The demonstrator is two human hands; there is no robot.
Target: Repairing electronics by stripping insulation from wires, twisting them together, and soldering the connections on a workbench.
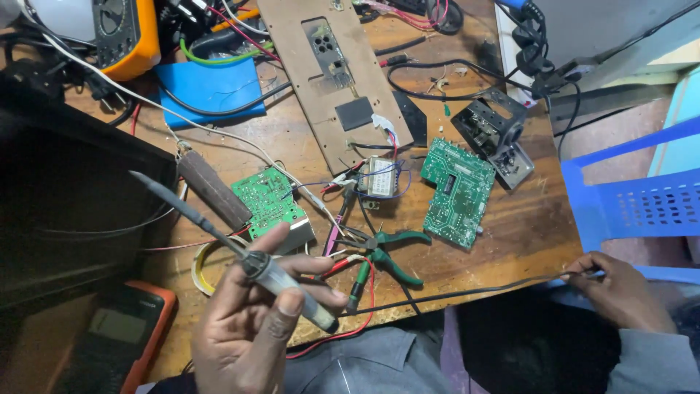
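A scuffed wooden counter point(510, 241) fills most of the view, its brown surface marked with scratches and pale spots. Beside its right edge stands a blue plastic chair point(634, 208) with a slotted backrest. Beyond the chair lies a greyish-pink floor point(620, 120). A pale grey surface point(605, 25) rises at the upper right. The light is even and soft.

crowded bench point(510, 241) — boards point(458, 191), pliers point(386, 255)

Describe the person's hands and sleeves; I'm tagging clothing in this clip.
Both hands are bare: no gloves, rings or watch visible. The left hand shows no sleeve in frame. The right hand ends in a grey long sleeve reaching the wrist.
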